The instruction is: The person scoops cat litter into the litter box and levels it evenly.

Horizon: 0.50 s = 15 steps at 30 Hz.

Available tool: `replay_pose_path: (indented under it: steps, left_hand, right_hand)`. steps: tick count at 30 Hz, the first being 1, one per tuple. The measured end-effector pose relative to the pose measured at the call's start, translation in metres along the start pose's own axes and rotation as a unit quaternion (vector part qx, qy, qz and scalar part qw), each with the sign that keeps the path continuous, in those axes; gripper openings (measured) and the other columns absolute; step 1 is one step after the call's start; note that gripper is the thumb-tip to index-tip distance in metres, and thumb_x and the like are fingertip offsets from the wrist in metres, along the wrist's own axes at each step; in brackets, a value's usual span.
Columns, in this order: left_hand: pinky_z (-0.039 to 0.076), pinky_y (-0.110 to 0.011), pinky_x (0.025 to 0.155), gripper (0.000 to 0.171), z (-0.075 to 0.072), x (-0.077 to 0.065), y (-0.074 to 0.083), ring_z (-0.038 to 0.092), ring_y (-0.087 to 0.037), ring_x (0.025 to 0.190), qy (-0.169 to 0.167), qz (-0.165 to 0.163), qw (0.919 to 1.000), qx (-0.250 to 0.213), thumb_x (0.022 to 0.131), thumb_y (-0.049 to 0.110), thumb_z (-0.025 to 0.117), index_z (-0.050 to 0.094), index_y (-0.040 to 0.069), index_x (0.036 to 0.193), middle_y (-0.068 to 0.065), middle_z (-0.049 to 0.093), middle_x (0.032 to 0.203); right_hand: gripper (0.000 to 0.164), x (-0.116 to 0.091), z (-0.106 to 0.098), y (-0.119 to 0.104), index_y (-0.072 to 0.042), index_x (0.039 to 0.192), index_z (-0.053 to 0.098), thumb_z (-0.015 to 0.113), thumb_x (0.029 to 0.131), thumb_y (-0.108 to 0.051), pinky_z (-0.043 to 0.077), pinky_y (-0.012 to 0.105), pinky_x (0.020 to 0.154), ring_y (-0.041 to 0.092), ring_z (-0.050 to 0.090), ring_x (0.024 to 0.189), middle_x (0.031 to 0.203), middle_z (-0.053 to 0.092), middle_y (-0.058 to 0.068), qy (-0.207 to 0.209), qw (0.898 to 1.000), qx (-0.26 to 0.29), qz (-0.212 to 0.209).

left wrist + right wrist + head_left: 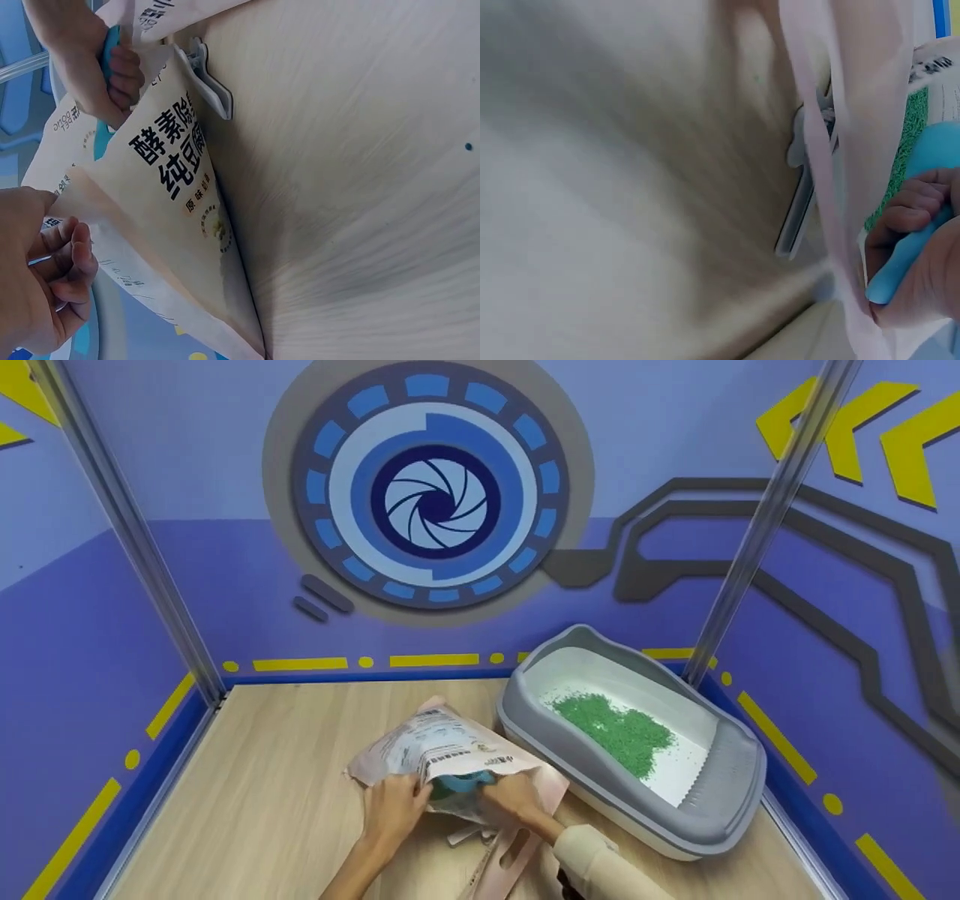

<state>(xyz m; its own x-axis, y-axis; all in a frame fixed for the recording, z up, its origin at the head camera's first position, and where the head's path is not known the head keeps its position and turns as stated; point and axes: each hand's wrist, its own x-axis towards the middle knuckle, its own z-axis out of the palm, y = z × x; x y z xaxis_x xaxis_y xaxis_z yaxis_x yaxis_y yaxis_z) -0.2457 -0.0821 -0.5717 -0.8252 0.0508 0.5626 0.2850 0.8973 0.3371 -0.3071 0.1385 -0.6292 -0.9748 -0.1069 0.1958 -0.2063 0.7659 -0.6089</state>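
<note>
A pale pink and white litter bag (457,735) with printed lettering lies on the table, its mouth toward me. My left hand (394,808) pinches the left edge of that mouth; in the left wrist view, thumb and forefinger hold the bag's rim while the other fingers curl loosely. Reaching into the mouth, my right hand (514,801) grips the blue handle of a scoop (907,259). Green litter granules (909,146) show inside, around the scoop's blue head. The right wrist view has the bag's pink edge in front of the hand.
A grey-rimmed litter box (525,720) stands on the right, with green granules (615,727) spread over its white floor. Under the bag's mouth lies a small grey and white hinged tool (799,202). A torn-off bag strip (506,862) with a slot lies in front.
</note>
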Motion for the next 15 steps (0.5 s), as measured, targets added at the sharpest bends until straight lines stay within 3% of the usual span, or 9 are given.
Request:
replay_pose_path:
  steps: [2,4,8,15]
  left_hand:
    - [0.036,-0.028,0.047,0.034,-0.002,0.002,0.000,0.037,-0.008,0.052,0.009,-0.004,1.0000,0.000,0.083,0.020,0.080,0.057,0.016,0.058,0.007,0.049,0.053]
    - [0.037,-0.029,0.047,0.032,-0.002,0.003,-0.001,0.038,-0.008,0.052,0.017,-0.006,0.9998,-0.001,0.085,0.019,0.078,0.059,0.015,0.060,0.007,0.048,0.054]
    - [0.040,-0.034,0.046,0.032,-0.001,0.005,-0.002,0.039,-0.011,0.051,0.034,-0.008,0.9993,0.007,0.086,0.018,0.076,0.058,0.013,0.060,0.005,0.046,0.054]
    - [0.037,-0.034,0.047,0.040,-0.006,0.006,-0.008,0.042,-0.012,0.051,0.012,-0.035,0.9993,-0.009,0.089,0.024,0.075,0.052,0.016,0.057,0.005,0.046,0.053]
  right_hand:
    - [0.022,-0.011,-0.016,-0.018,-0.004,0.085,0.068,0.068,0.081,-0.025,0.048,0.041,0.055,0.020,0.053,0.062,0.073,0.064,0.010,0.013,1.000,-0.014,-0.003]
    - [0.017,-0.018,-0.024,-0.024,-0.010,0.070,0.058,0.066,0.081,-0.020,0.039,0.032,0.049,0.014,0.044,0.057,0.063,0.051,0.000,0.028,0.998,-0.044,-0.031]
    - [0.036,-0.027,-0.028,-0.018,-0.023,0.057,0.036,0.065,0.078,-0.016,0.025,0.022,0.045,0.003,0.031,0.050,0.055,0.027,-0.014,0.032,0.996,-0.058,-0.061]
    - [0.040,-0.045,-0.055,-0.009,-0.024,0.058,0.033,0.066,0.077,-0.010,0.032,0.022,0.050,0.004,0.033,0.053,0.058,0.027,-0.014,0.009,0.993,-0.061,-0.105]
